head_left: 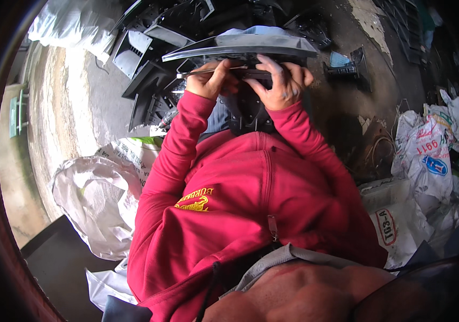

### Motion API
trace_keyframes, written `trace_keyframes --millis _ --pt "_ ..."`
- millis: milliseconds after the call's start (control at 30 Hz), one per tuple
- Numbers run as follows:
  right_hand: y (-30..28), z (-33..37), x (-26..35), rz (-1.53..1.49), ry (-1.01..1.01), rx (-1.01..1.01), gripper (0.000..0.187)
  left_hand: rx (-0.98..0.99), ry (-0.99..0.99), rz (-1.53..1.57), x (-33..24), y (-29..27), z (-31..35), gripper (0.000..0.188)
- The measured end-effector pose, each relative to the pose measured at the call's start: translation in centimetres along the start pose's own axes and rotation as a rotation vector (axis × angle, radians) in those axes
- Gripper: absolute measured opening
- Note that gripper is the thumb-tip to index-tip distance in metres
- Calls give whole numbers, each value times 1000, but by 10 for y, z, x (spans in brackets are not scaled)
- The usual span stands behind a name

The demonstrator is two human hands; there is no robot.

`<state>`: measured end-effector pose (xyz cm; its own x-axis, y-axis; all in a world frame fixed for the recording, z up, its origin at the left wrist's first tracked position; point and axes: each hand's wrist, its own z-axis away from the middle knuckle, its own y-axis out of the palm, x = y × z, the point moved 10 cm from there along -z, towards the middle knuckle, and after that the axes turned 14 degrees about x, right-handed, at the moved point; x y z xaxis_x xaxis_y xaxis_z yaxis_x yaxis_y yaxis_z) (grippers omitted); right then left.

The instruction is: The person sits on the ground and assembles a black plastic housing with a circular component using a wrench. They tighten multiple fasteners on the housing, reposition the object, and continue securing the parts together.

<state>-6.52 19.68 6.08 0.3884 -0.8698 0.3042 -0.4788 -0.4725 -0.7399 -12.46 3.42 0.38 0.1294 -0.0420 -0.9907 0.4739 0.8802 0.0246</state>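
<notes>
In front of my chest, a wide flat panel [240, 49] with a pale, shiny edge stands tilted, seen nearly edge-on. It looks like a screen or its casing. My left hand [206, 80] is closed round a thin strip [182, 75] with a light metallic end, just below the panel. My right hand [283, 83] grips the strip's darker right-hand part between thumb and bent fingers. Grey smudges mark the right fingers. Beneath the hands, between my legs, sits a black plastic piece [250, 110], partly hidden by my sleeves.
Black plastic casings and stands [157, 80] lie heaped ahead and to the left. A black bracket [355, 70] rests on the floor at the right. White sacks [101, 201] lie at my left, and plastic bags [428, 147] at my right. A dark flat panel [60, 268] lies lower left.
</notes>
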Motion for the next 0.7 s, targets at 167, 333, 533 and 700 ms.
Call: trace_keyframes --millis 167,333,533,700 --pt "-1 3 -1 -45 23 5 68 -80 168 26 -21 0 13 28" --pt "-3 -1 -3 -37 24 -12 66 -108 304 -564 -51 19 11 11" --pt "-2 4 -2 -42 56 10 62 -64 153 -1447 -72 74 -3 19" --pt "-4 3 -7 -52 58 -34 62 15 267 -1423 -65 58 -13 17"
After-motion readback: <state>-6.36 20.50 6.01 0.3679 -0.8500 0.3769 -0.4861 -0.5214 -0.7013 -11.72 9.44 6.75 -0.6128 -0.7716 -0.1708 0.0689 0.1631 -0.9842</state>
